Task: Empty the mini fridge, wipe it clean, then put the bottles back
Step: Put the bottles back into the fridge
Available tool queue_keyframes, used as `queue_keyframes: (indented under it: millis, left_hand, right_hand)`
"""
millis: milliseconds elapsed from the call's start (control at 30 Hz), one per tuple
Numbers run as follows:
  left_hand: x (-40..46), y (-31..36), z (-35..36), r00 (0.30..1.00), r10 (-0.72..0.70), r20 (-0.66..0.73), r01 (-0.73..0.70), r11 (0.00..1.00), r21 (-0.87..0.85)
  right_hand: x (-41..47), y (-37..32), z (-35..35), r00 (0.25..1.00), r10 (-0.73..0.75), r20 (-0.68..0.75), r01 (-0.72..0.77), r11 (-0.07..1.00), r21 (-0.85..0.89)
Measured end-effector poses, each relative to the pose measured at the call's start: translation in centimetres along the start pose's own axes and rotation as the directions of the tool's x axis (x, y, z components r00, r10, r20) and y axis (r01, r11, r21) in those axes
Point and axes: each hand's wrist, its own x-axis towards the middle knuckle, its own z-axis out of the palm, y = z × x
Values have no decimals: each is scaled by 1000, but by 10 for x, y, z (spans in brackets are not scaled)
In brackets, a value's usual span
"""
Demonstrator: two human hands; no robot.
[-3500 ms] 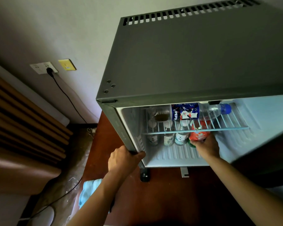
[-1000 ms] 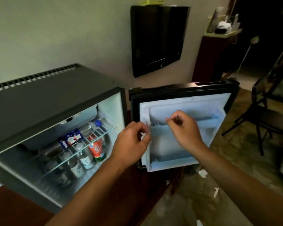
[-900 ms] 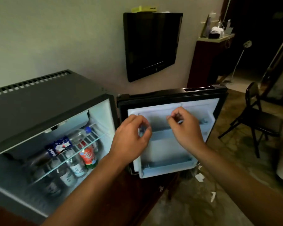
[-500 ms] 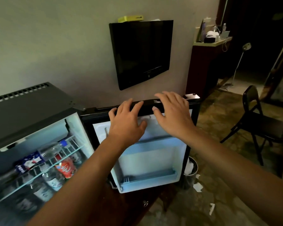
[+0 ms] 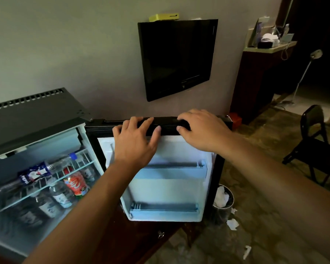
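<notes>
Nearest to the camera, two bare forearms reach forward. The left hand lies on the top edge of the open door, its fingers almost straight over the black rim and the thumb in front. The right hand rests on the same edge, just beside the left one; its fingers bend over the rim, but I cannot tell if this grip really closes on it. The white inner side of the door faces the camera, with two door shelves.

To the left, the fridge stands open on a dark wooden table. The bottles are inside: a Pepsi bottle lies on the wire shelf, and a red bottle stands below it among clear bottles.

On the floor right of the door stands a bin with paper. Farther away, a TV hangs on the wall and a chair stands at the right.
</notes>
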Motion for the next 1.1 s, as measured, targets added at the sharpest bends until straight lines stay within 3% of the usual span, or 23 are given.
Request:
queue_keyframes:
  millis: [167,333,500,700,833,1100]
  left_hand:
    - [-8,3,-13,999,-42,-6,42,998,-40]
    - [-24,-4,-31,998,-60,4,60,988,-143]
    - [-48,-20,-49,999,-45,1,43,955,-294]
    - [-71,-31,-76,995,-71,64,87,950,-300]
    - [-93,-41,-102,987,-64,145,104,952,-289]
    - [-130,-74,-154,967,-122,226,190,931,-311]
  right_hand:
    - [11,6,-27,988,-24,153,7,994,113]
    - [9,-4,-34,901,-113,420,33,981,192]
    - [-3,-24,-33,839,-235,490,40,926,376]
    - [-2,-49,-17,857,-293,424,85,891,445]
    - [5,-75,5,905,-306,296,122,852,509]
    - [17,-145,46,877,-481,18,410,766,495]
